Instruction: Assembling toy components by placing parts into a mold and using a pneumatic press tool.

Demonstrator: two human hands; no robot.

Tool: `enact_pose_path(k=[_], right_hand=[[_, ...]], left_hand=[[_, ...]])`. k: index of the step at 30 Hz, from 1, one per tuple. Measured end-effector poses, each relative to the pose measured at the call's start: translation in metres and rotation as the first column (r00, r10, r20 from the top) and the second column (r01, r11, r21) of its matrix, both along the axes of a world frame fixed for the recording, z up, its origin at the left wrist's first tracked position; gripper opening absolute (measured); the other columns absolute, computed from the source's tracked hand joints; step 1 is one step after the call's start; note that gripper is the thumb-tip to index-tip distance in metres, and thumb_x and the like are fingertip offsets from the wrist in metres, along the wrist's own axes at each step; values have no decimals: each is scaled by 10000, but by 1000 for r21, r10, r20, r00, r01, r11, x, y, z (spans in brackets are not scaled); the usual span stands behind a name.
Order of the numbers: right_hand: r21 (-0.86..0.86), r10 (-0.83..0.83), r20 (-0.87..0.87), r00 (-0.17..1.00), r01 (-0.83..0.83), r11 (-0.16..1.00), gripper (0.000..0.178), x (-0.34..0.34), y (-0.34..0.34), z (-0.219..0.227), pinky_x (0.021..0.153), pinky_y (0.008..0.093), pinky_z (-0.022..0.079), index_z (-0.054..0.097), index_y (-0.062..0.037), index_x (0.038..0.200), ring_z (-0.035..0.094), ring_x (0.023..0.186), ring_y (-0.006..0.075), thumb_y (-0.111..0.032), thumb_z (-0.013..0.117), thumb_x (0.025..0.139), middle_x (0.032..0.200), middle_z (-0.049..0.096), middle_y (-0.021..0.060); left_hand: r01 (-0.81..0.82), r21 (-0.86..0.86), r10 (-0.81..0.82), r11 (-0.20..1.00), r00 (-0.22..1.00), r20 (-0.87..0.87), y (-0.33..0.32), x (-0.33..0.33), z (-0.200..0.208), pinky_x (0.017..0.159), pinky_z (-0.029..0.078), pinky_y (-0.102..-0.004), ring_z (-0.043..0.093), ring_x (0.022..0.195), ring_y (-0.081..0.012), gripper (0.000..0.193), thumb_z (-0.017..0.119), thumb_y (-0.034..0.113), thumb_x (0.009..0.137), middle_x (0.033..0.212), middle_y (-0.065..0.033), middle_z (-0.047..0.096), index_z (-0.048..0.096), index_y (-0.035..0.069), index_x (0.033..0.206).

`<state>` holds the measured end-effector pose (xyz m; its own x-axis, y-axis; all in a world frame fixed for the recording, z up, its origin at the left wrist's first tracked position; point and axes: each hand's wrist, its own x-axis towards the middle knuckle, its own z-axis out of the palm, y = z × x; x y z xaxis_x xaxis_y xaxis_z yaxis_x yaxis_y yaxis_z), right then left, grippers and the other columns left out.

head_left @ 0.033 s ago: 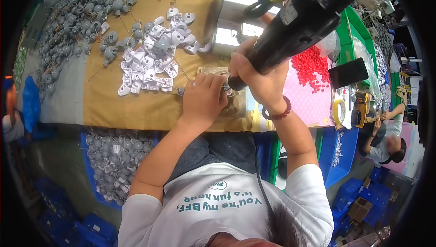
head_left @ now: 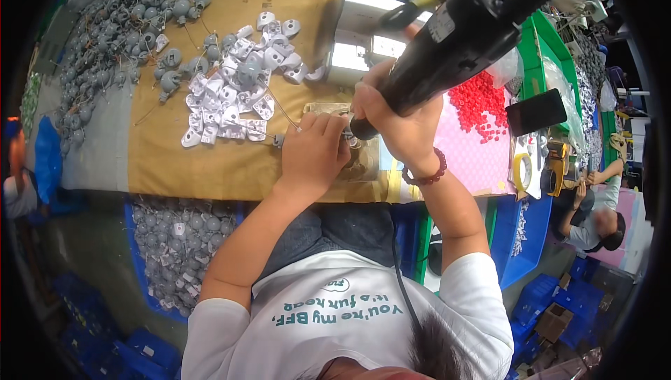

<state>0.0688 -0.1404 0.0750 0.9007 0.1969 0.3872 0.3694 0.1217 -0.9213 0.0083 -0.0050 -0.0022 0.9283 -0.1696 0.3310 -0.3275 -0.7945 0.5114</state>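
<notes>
Left hand (head_left: 311, 149): curled, centre; cannot tell what's held
Right hand (head_left: 404, 120): wrapped round tool
Black tool (head_left: 447, 45): slants upper-right to centre, end beside left hand

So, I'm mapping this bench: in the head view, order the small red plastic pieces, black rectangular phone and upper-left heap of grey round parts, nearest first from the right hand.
1. Small red plastic pieces, just right of the right hand.
2. Black rectangular phone, farther right.
3. Grey round parts, upper left.
</notes>
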Motion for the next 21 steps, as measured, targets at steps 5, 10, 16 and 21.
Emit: enact_pose_path(k=[5,10,16,21], right_hand=[[-45,50,48,998,-48,998,795,-4,-3,-5,604,280,513,182,14,1473,610,661,139,110,631,824,843,619,81],[-212,46,152,987,-13,977,442,-11,-11,-18,654,297,516,475,6,1132,640,716,156,-31,736,778,862,663,91],[-392,58,336,940,84,916,702,-16,-16,-31,895,327,509,474,14,1316,664,980,183,-138,815,721,1092,684,142],[-402,86,451,888,117,908,779,-13,-10,-58,914,326,505,446,0,1396,660,1009,176,-116,807,716,1131,674,130]], left_hand=[[0,-18,1,1000,999,35,0,0,0,742,446,-427,592,929,-232,316,687,140,753,948,-11,622,609,129,1059],[25,15,-26,1000,996,90,1,2,2,704,443,-433,595,896,-255,258,695,145,757,917,-35,604,581,117,988],[76,-79,-75,994,997,15,5,2,-4,700,446,-470,580,896,-328,247,697,188,796,897,-86,588,574,89,986],[72,-150,-82,986,995,-58,0,3,3,741,463,-471,581,925,-347,269,684,223,824,951,-88,615,598,81,1036]])
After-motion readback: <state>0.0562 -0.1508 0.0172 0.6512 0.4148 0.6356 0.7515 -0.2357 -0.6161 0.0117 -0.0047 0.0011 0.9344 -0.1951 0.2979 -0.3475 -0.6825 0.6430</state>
